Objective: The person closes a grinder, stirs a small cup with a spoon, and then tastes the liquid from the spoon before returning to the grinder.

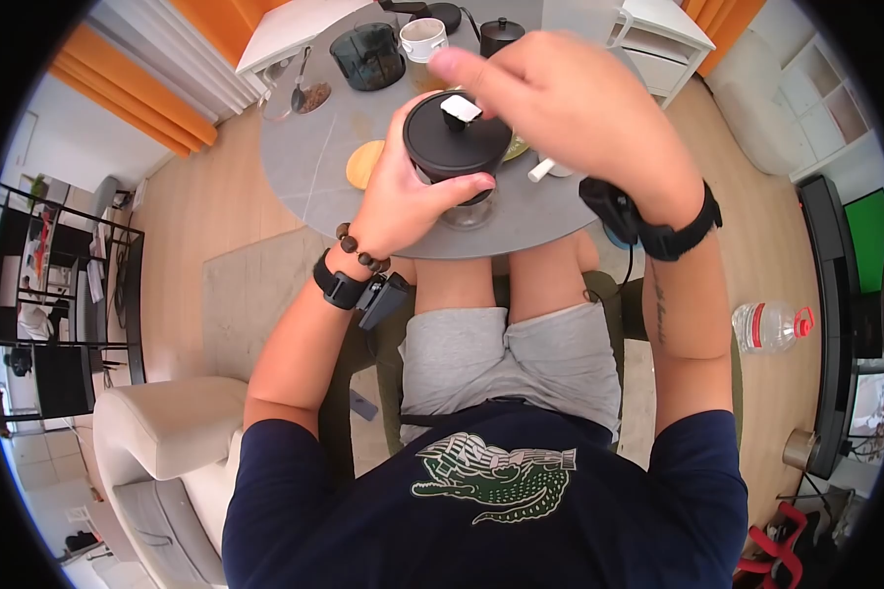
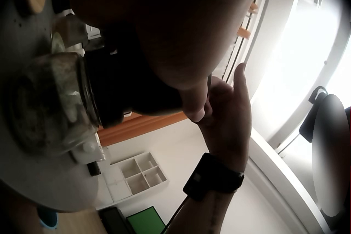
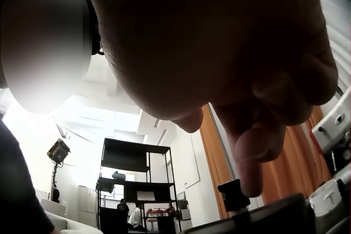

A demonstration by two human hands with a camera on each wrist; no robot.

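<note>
The black-topped jar (image 1: 440,145) stands upright in front of me, near the edge of the worktop (image 1: 309,182) above my knees. My left hand (image 1: 395,201) is wrapped round its dark upper part, thumb across the near side and fingers on the far left. My right hand (image 1: 565,108) is over the lid, blurred in the head view; from the right wrist a fingertip appears beside the knob (image 1: 454,124), but I can't tell whether I'm pinching it or merely near it.

I'd judge it moderately heavy, most of the weight sitting low in the glass bowl (image 2: 49,105). The dark top looks like stiff, smooth plastic, so a wet palm could slip; the glass I'd treat as breakable. The best hold is the broad dark collar, steadied from the side, with the knob left for fingertips.

Something pale sits behind the glass, too dim and smeared by reflections to name. Farther back are a smoky see-through tub (image 1: 366,59), a white cup (image 1: 423,41) and a lidded black pot (image 1: 502,36); I can't make out what any of them holds. A spoon (image 1: 300,97) lies to the left, beside a patch of brown stuff (image 1: 316,96), and a round wooden piece (image 1: 364,165) is just beside my left hand. On the floor to the right lies a clear bottle (image 1: 768,328) with a red cap.
</note>
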